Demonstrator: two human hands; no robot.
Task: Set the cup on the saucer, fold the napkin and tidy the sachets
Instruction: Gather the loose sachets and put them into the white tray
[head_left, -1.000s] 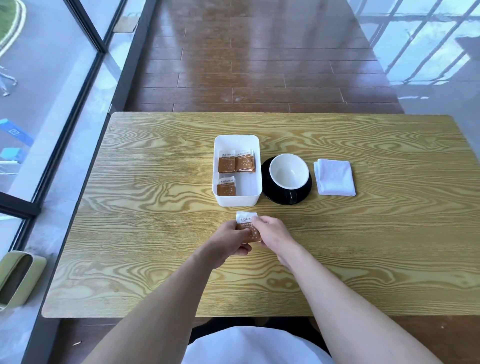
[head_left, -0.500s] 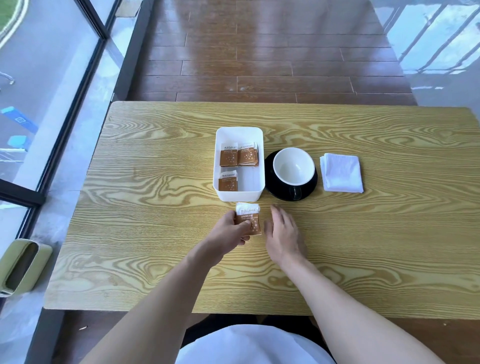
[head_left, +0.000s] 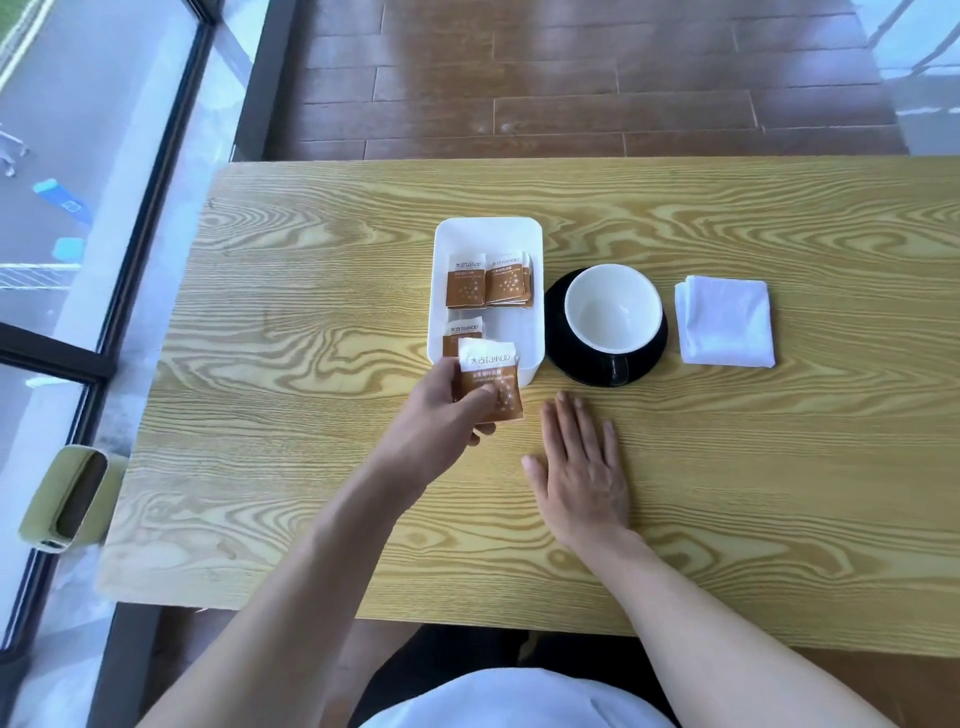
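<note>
While the right hand (head_left: 582, 475) lies flat, the left hand (head_left: 441, 415) pinches a sachet (head_left: 488, 376) over the tray's (head_left: 535, 291) near edge.

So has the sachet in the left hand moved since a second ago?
Yes. The sachet, pinched by the left hand, has gone away from the person, and now overlaps the white tray's near edge.
</note>
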